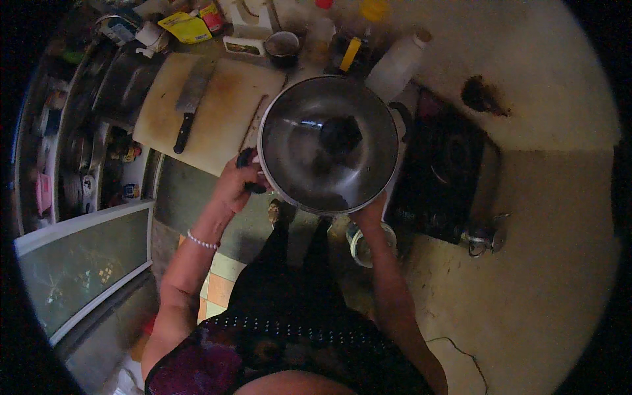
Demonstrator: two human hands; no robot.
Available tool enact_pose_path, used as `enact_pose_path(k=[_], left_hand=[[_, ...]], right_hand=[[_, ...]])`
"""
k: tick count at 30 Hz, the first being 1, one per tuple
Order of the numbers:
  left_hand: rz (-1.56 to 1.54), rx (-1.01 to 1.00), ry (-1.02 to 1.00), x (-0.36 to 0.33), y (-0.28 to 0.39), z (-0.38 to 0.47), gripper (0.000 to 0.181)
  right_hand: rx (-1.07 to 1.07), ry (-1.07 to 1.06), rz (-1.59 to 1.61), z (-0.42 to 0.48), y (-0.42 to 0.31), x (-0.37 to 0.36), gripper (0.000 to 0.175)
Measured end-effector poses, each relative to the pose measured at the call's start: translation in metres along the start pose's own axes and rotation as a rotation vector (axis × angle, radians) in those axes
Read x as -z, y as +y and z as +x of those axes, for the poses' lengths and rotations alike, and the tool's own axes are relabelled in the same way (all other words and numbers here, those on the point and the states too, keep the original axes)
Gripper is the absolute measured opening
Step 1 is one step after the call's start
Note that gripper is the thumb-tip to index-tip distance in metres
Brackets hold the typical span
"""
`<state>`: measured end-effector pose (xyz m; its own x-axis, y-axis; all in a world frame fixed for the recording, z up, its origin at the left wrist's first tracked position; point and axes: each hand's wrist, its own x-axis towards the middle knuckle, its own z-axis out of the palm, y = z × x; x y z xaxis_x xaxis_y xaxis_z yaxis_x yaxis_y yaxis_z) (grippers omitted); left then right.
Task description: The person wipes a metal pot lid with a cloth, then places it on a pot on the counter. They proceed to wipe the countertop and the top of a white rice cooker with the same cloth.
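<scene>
A wide pan (399,121) with two black side handles is held up in front of me. A glass lid (301,170) with a dark knob (340,136) covers it. My left hand (238,182) grips the black handle on the left side. At the lower right of the rim, my right hand (370,213) holds the pan from below, and its fingers are mostly hidden behind it. Right of the pan lies a black flat-topped cooker (439,163). On the left, a broad-bladed kitchen knife (190,106) rests on a stained cutting board (232,113).
Behind the pan stand a whitish plastic jug (397,64), a small metal bowl (282,47) and a white caddy (244,45). A yellow packet (185,27) lies farther left. Shelves (103,168) line the left side. A bucket (363,249) stands below my right arm.
</scene>
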<state>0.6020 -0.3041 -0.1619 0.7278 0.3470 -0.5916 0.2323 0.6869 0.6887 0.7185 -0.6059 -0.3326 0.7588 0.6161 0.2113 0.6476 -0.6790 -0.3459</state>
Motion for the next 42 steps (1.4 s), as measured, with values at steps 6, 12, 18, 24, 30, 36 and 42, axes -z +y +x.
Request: enact_pose_path(k=[6,12,18,24,30,36,42], left_hand=[[0.124,-0.013,-0.136,-0.001,0.004,0.025,0.045],[0.221,0.017,-0.187,0.003,0.010,0.042,0.043],[0.355,0.077,-0.265,0.006,0.024,0.053,0.038],[0.394,0.110,-0.240,-0.003,0.027,0.041,0.025],[0.360,0.112,-0.248,0.012,0.025,0.064,0.013],[0.402,0.017,-0.098,0.007,0.026,0.058,0.003],[0.303,0.029,-0.194,0.024,0.033,0.068,0.003]], right_hand=[[-0.467,-0.578,0.245,-0.016,-0.026,-0.008,0.062],[-0.755,0.214,1.369,-0.019,-0.111,-0.070,0.036],[-1.076,0.654,1.846,0.033,-0.171,-0.038,0.048],[-0.865,0.842,2.326,0.027,-0.173,-0.061,0.039],[-0.927,0.816,2.434,0.022,-0.187,-0.057,0.044],[-0.979,0.383,2.136,-0.029,-0.192,-0.052,0.035],[-1.036,0.297,2.131,-0.091,-0.211,-0.083,0.029]])
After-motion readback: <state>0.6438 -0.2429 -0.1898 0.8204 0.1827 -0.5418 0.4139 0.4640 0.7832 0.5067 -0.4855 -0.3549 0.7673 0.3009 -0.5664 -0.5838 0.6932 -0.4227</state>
